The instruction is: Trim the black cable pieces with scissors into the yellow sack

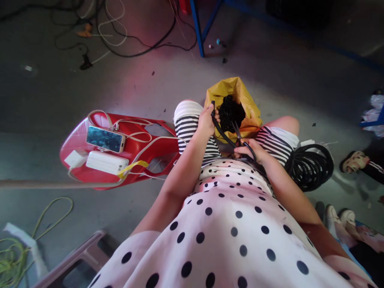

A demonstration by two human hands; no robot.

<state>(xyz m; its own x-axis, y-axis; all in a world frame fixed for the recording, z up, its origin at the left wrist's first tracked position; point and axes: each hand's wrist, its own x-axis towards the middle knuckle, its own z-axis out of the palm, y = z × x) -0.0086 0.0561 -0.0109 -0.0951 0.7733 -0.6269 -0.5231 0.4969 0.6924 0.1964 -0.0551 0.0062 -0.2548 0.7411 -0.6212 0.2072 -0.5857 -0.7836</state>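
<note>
I sit with a yellow bag (240,94) of black cut pieces between my knees. My left hand (207,120) is closed round a black cable (222,134) at the bag's left rim. The cable runs down to my right hand (250,150), which grips a pair of scissors (237,132) whose blades point up at the cable. A coil of the same black cable (312,166) lies by my right thigh.
A red plastic stool (90,158) at my left carries a phone (105,139), a white power bank (106,162) and a charger. Wires litter the floor at the top left, near a blue frame leg (196,28). Other people's feet (354,160) show at right.
</note>
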